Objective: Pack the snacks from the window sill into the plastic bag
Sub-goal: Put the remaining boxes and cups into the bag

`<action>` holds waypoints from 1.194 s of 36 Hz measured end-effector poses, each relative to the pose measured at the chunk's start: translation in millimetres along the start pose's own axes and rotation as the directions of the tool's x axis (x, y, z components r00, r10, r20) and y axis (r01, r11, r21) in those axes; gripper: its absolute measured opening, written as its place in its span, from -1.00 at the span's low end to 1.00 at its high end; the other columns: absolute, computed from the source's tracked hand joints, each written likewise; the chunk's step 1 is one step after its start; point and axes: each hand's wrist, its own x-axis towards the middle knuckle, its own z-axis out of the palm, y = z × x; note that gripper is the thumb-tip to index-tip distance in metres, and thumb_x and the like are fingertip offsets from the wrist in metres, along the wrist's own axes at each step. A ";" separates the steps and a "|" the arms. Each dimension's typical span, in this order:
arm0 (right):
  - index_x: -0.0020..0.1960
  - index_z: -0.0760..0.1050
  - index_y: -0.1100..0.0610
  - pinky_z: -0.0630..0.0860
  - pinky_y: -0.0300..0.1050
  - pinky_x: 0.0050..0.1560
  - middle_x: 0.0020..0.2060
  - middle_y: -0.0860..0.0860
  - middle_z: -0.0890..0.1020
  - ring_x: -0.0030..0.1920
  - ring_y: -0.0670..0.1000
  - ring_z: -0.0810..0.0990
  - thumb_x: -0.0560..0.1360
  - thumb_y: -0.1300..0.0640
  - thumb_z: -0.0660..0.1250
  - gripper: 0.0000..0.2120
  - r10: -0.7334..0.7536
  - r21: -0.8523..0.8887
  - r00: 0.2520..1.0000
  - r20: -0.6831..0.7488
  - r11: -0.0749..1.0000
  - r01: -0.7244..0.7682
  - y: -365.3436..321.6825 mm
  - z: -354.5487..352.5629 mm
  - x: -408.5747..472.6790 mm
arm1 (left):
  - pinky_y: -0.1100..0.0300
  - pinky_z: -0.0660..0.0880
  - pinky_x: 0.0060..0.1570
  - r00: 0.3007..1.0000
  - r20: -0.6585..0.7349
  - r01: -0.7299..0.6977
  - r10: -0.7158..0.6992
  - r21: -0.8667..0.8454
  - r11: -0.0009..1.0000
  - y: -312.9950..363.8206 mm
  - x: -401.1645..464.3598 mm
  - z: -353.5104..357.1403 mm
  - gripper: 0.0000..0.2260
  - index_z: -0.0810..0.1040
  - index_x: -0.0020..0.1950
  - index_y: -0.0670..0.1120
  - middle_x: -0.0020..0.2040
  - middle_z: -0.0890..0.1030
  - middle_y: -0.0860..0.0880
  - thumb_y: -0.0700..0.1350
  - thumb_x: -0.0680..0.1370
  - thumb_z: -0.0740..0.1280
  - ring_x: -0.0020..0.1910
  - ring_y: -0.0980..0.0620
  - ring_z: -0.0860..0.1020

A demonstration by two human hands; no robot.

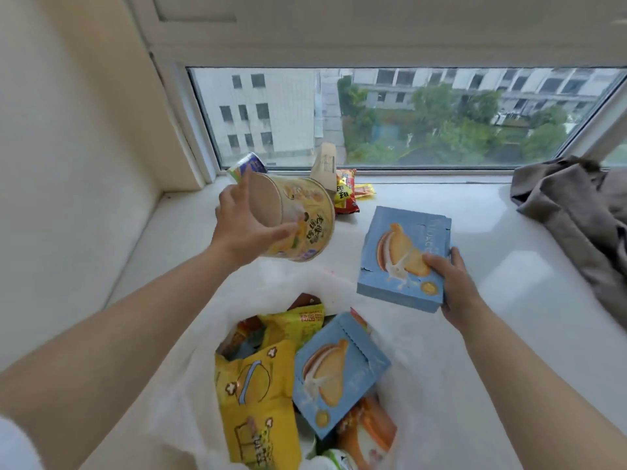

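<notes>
The plastic bag (190,395) at the sill's (475,252) near edge already holds several snacks. The left hand (242,228) grips a yellow tub (298,222) and the right hand (454,286) pinches a blue box (403,256), both above the sill. A few packets (346,191) remain at the back edge by the window.

I can't read any of it: the print on my yellow tub (302,218) and blue box (403,259) is blurred.

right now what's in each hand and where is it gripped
Left hand grips the yellow snack tub around its base end. Right hand holds the blue biscuit box by its near right corner.
</notes>
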 end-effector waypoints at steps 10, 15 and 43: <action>0.09 0.42 -0.02 0.58 0.17 -0.05 0.11 0.18 0.59 -0.05 0.24 0.61 0.25 0.14 0.41 -0.58 -0.093 -0.042 0.996 -0.007 0.995 0.093 4.8 -18.5 -64.3 | -0.05 0.27 0.36 0.934 0.328 -0.194 0.143 0.129 0.972 -13.9 -90.8 2.3 0.09 -0.08 0.52 0.25 0.44 0.11 0.02 0.29 0.15 0.49 0.43 -0.09 0.13; 0.22 0.39 0.04 0.58 0.24 -0.02 0.11 0.18 0.60 -0.01 0.28 0.62 0.24 0.11 0.44 -0.44 -0.079 -0.083 0.997 -0.012 0.993 0.078 11.1 -20.6 -80.2 | -0.05 0.31 0.29 0.942 0.306 -0.225 0.141 0.258 0.940 -22.2 -103.8 5.2 0.00 -0.04 0.49 0.27 0.46 0.06 0.00 0.20 0.23 0.53 0.43 -0.10 0.08; 0.38 0.29 -0.09 0.59 0.22 0.00 0.17 0.11 0.56 0.05 0.22 0.63 0.08 0.06 0.53 -0.10 0.052 -0.138 0.973 0.225 0.990 -0.021 55.9 22.0 -113.0 | -0.05 0.36 0.26 0.932 0.362 -0.255 0.017 0.623 0.739 -84.5 -129.6 4.6 0.03 -0.16 0.46 0.28 0.44 -0.02 -0.04 0.41 0.19 0.39 0.43 -0.14 0.03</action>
